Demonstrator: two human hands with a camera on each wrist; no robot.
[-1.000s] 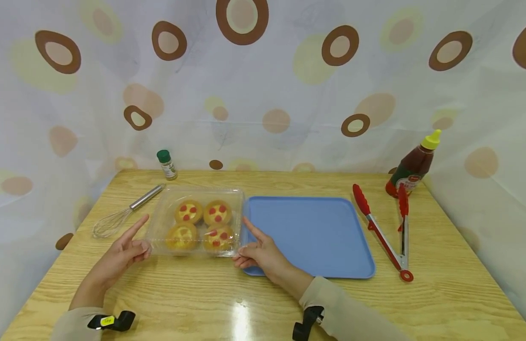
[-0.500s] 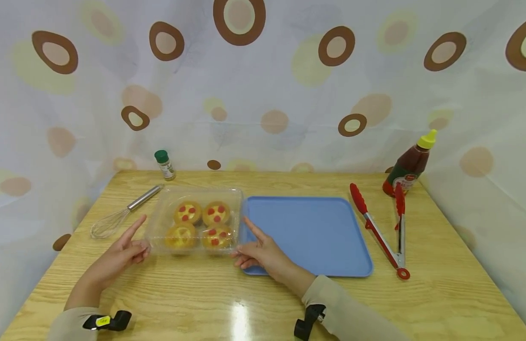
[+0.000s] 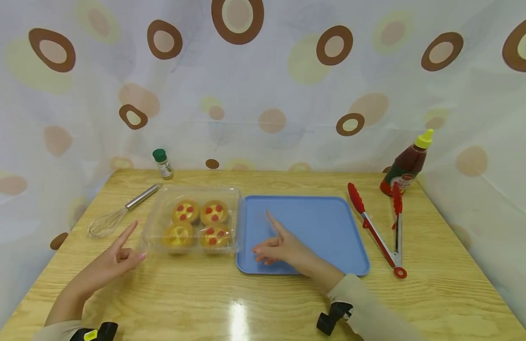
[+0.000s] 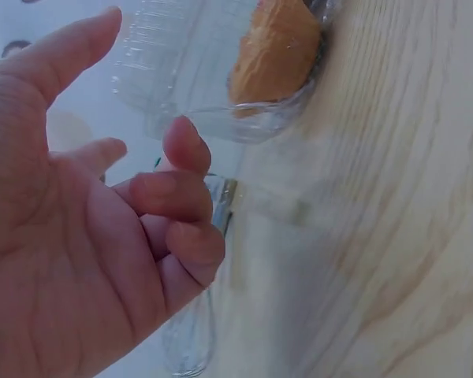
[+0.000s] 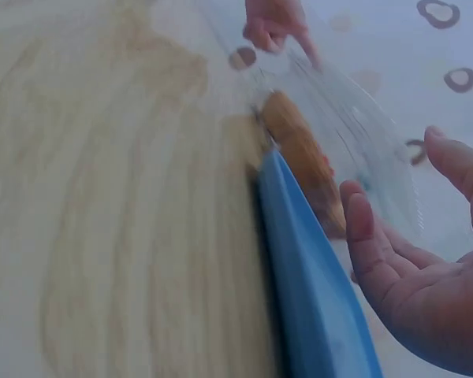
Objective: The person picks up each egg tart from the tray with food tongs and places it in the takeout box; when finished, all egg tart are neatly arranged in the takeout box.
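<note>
A clear plastic container (image 3: 156, 222) sits on the table left of the middle. Inside it are several tarts (image 3: 185, 211), most with red pieces on top. My left hand (image 3: 103, 272) is just off the container's left side, index finger extended and the others loosely bent, holding nothing. In the left wrist view a gap shows between the left hand (image 4: 102, 213) and the container (image 4: 197, 79). Over the blue tray (image 3: 322, 227) is my right hand (image 3: 290, 248), apart from the container, its index finger extended and nothing in its grasp.
A whisk (image 3: 124, 210) lies left of the container, with a green-capped spice jar (image 3: 163, 164) behind it. Right of the tray lie spread red-tipped tongs (image 3: 380, 241), near a red sauce bottle (image 3: 405, 166) with a yellow cap. A patterned curtain (image 3: 246, 94) hangs behind the table.
Both hands have left the container's sides. The right one has moved right over the tray, and the left one has drawn back slightly left and toward me. The container stays put.
</note>
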